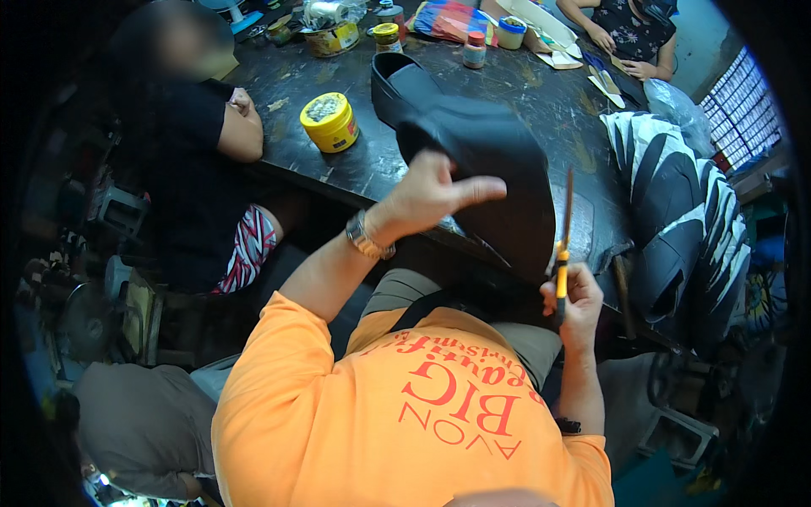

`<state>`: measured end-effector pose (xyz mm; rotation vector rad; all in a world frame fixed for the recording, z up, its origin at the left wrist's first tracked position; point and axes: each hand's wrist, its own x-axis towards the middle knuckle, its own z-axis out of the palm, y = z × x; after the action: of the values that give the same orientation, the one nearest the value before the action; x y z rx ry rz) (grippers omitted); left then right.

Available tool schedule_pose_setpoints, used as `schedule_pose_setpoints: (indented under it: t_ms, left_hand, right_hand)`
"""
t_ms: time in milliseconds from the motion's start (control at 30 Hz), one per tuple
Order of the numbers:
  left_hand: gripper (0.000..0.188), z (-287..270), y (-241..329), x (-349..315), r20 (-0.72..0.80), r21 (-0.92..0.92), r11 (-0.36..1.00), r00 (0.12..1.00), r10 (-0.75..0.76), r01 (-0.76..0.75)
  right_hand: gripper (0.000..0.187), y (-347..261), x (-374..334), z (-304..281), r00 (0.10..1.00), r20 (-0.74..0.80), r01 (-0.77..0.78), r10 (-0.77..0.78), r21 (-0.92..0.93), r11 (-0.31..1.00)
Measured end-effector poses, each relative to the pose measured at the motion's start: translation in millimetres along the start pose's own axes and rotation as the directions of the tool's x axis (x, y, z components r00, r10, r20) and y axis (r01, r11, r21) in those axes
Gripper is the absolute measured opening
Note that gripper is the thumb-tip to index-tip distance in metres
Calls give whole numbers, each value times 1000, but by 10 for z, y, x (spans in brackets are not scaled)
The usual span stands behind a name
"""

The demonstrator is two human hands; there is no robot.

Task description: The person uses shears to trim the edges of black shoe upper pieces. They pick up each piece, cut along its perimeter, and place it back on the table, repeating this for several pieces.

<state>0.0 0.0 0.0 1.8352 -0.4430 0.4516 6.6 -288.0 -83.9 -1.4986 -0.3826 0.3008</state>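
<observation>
A black leather boot-like piece [507,160] leans at the table's near edge in front of me, its far end curling open; its exact kind is unclear. My left hand [439,194] is closed at its near left edge, thumb stretched across the leather and the other fingers partly hidden. My right hand [579,300], to the right of the leather, wraps around the yellow and black handle of a tool [563,262]. The tool's long, thin, brownish blade points up and away from me, apart from the leather; its exact kind is unclear.
A yellow tub [329,122] stands left on the dark worktable [296,152]. Stacked black pieces with white layers [676,203] lie right, by a hammer [621,283]. Jars [475,51] and cans line the back. One person [182,160] sits left; another [634,38] works far right.
</observation>
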Motion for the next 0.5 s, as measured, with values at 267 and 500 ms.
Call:
schedule_pose_setpoints:
  t_ms: [267, 500]
  left_hand:
    - [79, -824, -957, 735, -153, 678, 572, 850, -505, 462]
    - [60, -844, -1104, 574, -231, 645, 677, 935, -269, 355]
  right_hand:
    - [11, 573, 815, -223, 969, -142, 176, -202, -177, 968]
    - [13, 777, 822, -319, 965, -154, 196, -213, -119, 973]
